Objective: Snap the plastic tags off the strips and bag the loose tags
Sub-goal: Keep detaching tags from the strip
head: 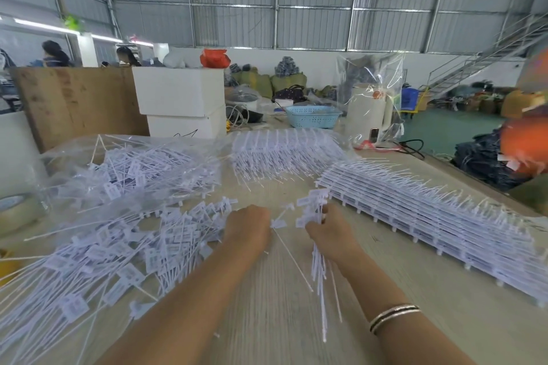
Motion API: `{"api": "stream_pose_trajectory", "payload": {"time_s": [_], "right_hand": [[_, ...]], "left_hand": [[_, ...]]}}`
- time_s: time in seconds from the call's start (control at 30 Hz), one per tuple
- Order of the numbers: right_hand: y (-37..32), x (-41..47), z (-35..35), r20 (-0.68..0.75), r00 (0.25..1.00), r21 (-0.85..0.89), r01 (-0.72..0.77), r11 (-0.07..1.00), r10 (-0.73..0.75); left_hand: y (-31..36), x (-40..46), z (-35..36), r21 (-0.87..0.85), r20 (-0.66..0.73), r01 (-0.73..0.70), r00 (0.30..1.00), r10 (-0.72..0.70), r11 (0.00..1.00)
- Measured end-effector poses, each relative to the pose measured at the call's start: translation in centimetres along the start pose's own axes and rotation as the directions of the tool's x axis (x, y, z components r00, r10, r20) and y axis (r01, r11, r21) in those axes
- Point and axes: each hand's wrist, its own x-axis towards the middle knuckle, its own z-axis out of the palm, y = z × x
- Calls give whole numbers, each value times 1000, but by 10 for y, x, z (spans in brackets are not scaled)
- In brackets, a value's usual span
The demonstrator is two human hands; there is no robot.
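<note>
Big and grey, the workshop has metal walls, and a pale table [281, 320] fills the near part of the view. The right hand [332, 234] curls around a bunch of tags [314, 216], heads up and away from the person, thin tails [321, 290] running back toward the body. So the bunch's long line goes near to far. The left hand [247, 230], just left of the bunch, looks closed with its fingers tucked under; one tag [278, 224] sits at its fingertips, but I cannot tell if it pinches it. Loose tags [118, 261] lie in a heap left of the bunch. Full strips [430, 210] are stacked right of it. A clear bag [124, 163] of tags sits far left of it.

A good way, I think: hold the tails tight, keep heads even, and pull one tag sideways at a time.
</note>
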Motion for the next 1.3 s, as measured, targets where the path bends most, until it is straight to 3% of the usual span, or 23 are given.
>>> {"api": "stream_pose_trajectory", "payload": {"time_s": [0.1, 0.2, 0.3, 0.4, 0.5, 0.63, 0.77, 0.9, 1.0, 1.1, 1.17, 1.3], "right_hand": [[1, 5, 3, -117, 991, 3, 67, 998, -66], [1, 11, 12, -135, 989, 25, 64, 998, -60], [-2, 13, 25, -46, 997, -30, 59, 998, -61], [-9, 10, 29, 95, 995, -56, 45, 997, -40], [-9, 9, 28, 102, 995, -24, 24, 999, -21], [-10, 4, 38, 188, 982, -32, 31, 999, -24], [-24, 1, 66, 303, 944, -184, 194, 964, -132], [-44, -8, 95, 302, 873, -95, 427, 899, -383], [-50, -14, 108, 367, 805, -180, 553, 813, -466], [-46, -9, 98, 159, 871, -368, 490, 791, -466], [-39, -7, 82, 33, 864, -449, 462, 765, -503], [-12, -2, 50, 30, 876, -581, 407, 705, -481]], "left_hand": [[-4, -10, -3, -192, -22, 55, 998, -61, 980], [-9, -28, -3, -297, -105, 25, 993, -59, 955], [-13, -42, -1, -314, -169, 9, 983, -65, 949], [-23, -47, -2, -169, -84, 93, 991, -108, 981], [-28, -49, -4, -88, -23, 100, 994, -102, 991], [-27, -51, -4, -298, -214, 35, 971, -102, 954], [-32, -50, -7, -391, -378, -15, 914, -146, 920], [-37, -51, -8, -407, -446, -21, 877, -179, 913], [-39, -52, -7, -356, -474, -10, 863, -171, 935], [-40, -52, -5, -372, -504, -58, 851, -149, 927], [-35, -52, -3, -369, -527, -130, 845, -92, 920], [-20, -54, 5, -278, -467, -277, 876, 123, 920]]}}
